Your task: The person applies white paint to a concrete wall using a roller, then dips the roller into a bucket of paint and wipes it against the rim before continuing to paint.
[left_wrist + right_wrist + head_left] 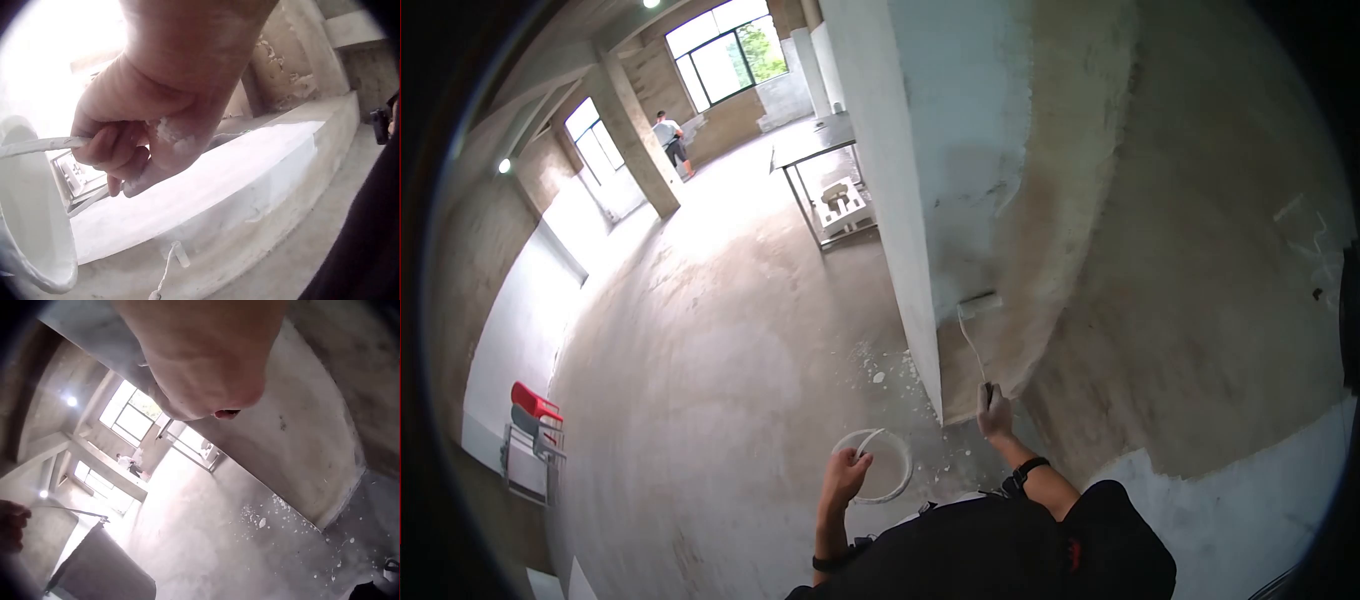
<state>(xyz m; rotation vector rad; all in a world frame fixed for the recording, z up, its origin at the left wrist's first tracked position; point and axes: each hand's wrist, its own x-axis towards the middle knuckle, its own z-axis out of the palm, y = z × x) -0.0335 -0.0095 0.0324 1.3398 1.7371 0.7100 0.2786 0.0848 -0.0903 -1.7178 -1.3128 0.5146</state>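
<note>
My left hand grips the handle of a white bucket, with fingers curled round it. White paint smears mark that hand in the left wrist view. Low at the right, my right hand holds a paint roller by its grip. The roller head lies against the lower part of a pillar-like wall, at the lower edge of its pale coated area. Bare brownish plaster shows beside and below that coat. In the right wrist view my forearm and hand hide the roller.
White paint spatters dot the floor near the wall's foot. A metal-framed table stands beyond the wall. Red and grey chairs are at far left. Another person stands far back near a column.
</note>
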